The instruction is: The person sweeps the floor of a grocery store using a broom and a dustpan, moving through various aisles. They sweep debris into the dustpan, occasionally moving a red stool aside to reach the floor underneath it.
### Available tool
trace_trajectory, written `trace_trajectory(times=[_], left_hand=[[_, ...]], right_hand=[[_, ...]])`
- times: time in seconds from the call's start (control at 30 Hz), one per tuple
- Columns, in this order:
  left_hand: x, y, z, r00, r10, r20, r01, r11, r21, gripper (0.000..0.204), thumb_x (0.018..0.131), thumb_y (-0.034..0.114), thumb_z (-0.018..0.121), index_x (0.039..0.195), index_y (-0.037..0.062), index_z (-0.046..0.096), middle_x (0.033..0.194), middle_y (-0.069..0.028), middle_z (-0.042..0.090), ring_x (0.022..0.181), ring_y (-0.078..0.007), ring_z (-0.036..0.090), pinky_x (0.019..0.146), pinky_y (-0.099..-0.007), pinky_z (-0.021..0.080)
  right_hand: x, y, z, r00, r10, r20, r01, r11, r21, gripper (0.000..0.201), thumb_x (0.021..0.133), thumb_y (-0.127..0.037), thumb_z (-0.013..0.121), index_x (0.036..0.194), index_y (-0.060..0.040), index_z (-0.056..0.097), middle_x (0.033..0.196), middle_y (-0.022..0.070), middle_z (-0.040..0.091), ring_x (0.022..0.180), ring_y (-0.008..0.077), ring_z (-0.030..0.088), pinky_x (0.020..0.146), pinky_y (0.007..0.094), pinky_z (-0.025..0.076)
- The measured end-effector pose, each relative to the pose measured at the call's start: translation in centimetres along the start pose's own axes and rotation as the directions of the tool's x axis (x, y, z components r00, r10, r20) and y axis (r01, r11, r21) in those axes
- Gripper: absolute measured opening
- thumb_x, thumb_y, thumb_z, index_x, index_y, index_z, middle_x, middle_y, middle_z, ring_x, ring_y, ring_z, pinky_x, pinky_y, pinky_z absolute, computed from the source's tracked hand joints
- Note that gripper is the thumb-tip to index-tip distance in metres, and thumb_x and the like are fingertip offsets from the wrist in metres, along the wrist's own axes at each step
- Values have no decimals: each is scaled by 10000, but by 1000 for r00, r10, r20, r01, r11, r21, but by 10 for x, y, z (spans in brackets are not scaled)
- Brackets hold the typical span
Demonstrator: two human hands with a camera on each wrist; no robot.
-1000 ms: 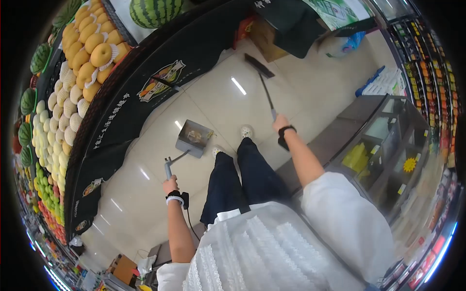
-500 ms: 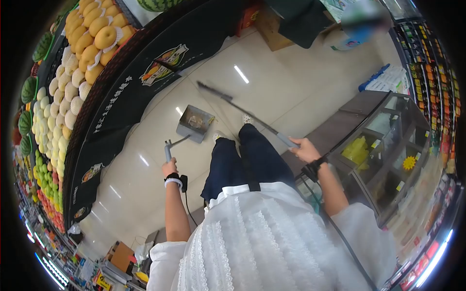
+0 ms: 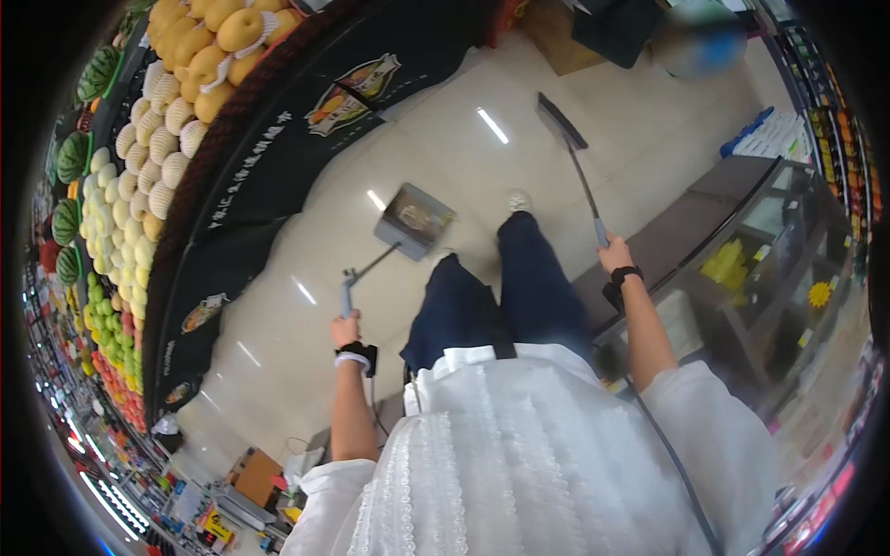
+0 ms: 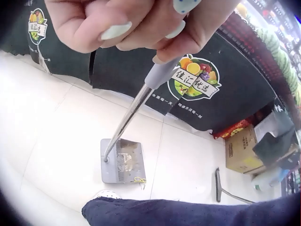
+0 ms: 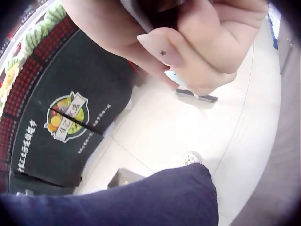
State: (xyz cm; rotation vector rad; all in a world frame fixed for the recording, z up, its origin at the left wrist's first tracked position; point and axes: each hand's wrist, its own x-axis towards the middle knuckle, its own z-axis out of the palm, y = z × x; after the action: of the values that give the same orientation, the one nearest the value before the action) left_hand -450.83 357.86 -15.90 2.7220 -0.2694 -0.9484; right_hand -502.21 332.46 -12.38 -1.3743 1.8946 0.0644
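Observation:
The left hand (image 3: 345,328) grips the grey upper end of a dustpan's handle; in the left wrist view its curled fingers (image 4: 136,28) wrap that grip. The grey dustpan (image 3: 400,243) rests on the tiled floor with some debris (image 4: 127,157) inside and a toothed comb edge. The right hand (image 3: 614,254) holds the grey grip of a broom, its fingers (image 5: 188,52) curled round the handle in the right wrist view. The dark broom head (image 3: 563,120) is at the floor, beyond the feet and to the right of the dustpan.
A fruit stand with a dark skirt (image 3: 250,185) curves along the left. Cardboard boxes (image 3: 556,37) stand at the far end, near a partly blurred white and blue item (image 3: 700,46). A cabinet with clear-fronted bins (image 3: 742,269) is on the right; shoes (image 3: 519,200) are on the floor between.
The broom head first swept left toward the dustpan, then swung back out to the right, the right hand moving forward with it. The dustpan remains on the floor in the left hand's grip.

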Motion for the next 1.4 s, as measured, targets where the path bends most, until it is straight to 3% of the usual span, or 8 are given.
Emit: trace_trajectory(times=[0.2, 0.47, 0.6, 0.8, 0.93, 0.97, 1.07, 1.4], left_hand=[[-26, -2, -27, 976, 219, 4, -216, 961, 172, 332, 631, 290, 575, 670, -39, 593, 585, -199, 553, 580, -313, 569, 592, -393, 443], [-10, -15, -22, 992, 129, 0, -128, 990, 53, 363, 632, 309, 555, 724, -37, 615, 672, -236, 582, 679, -366, 587, 651, -411, 449], [-8, -1, -15, 985, 172, 7, -172, 981, 87, 380, 640, 314, 547, 763, -38, 621, 730, -245, 592, 741, -373, 588, 689, -416, 451], [0, -8, -17, 991, 101, 83, -98, 995, -30, 376, 638, 311, 557, 753, -41, 616, 724, -243, 592, 737, -375, 586, 686, -407, 449], [21, -40, -25, 997, 45, 58, -43, 998, -47, 387, 640, 310, 554, 782, -46, 610, 738, -247, 594, 743, -384, 581, 691, -410, 444], [26, -52, -29, 999, 45, 30, -43, 996, -75, 342, 637, 280, 552, 727, -49, 584, 622, -189, 551, 593, -312, 554, 574, -381, 437], [10, -65, -47, 999, -32, 15, 35, 974, -222, 263, 619, 224, 559, 645, -37, 539, 485, -98, 478, 405, -213, 482, 424, -333, 410], [24, -102, -37, 991, -127, -40, 114, 966, -233, 327, 597, 253, 585, 647, -71, 573, 563, -183, 544, 489, -282, 518, 518, -388, 424]], right_hand=[[-95, -40, 91, 976, 144, 166, -160, 983, 91, 432, 726, -100, 530, 1129, 47, 480, 845, 250, 595, 807, 317, 597, 716, 360, 445], [-182, -95, 153, 894, 34, 447, -139, 969, 203, 557, 745, -106, 544, 1259, 20, 368, 581, 77, 513, 392, 148, 454, 400, 287, 370], [-188, -109, 114, 795, 5, 606, -318, 855, 409, 528, 777, -89, 544, 1266, 0, 369, 572, 25, 473, 398, 83, 387, 375, 239, 307], [-241, -114, 75, 876, -6, 481, -216, 889, 403, 472, 805, -67, 513, 1262, -39, 397, 567, -7, 461, 414, 55, 366, 373, 220, 285], [-233, -121, 91, 945, -34, 326, 2, 995, 99, 522, 748, -130, 568, 1233, -12, 416, 620, 117, 559, 524, 147, 528, 465, 290, 399], [-220, -110, 109, 949, -280, 148, 286, 958, -21, 511, 720, -129, 561, 1204, -16, 442, 723, 242, 580, 710, 300, 606, 624, 373, 453], [-196, -119, 135, 960, -255, 120, 273, 947, -167, 453, 721, -79, 515, 1162, 6, 466, 837, 291, 559, 859, 396, 551, 746, 430, 433], [-150, -127, 228, 902, -353, 247, 424, 828, -367, 471, 717, -18, 463, 1179, 53, 409, 879, 270, 576, 843, 348, 580, 750, 424, 464]])
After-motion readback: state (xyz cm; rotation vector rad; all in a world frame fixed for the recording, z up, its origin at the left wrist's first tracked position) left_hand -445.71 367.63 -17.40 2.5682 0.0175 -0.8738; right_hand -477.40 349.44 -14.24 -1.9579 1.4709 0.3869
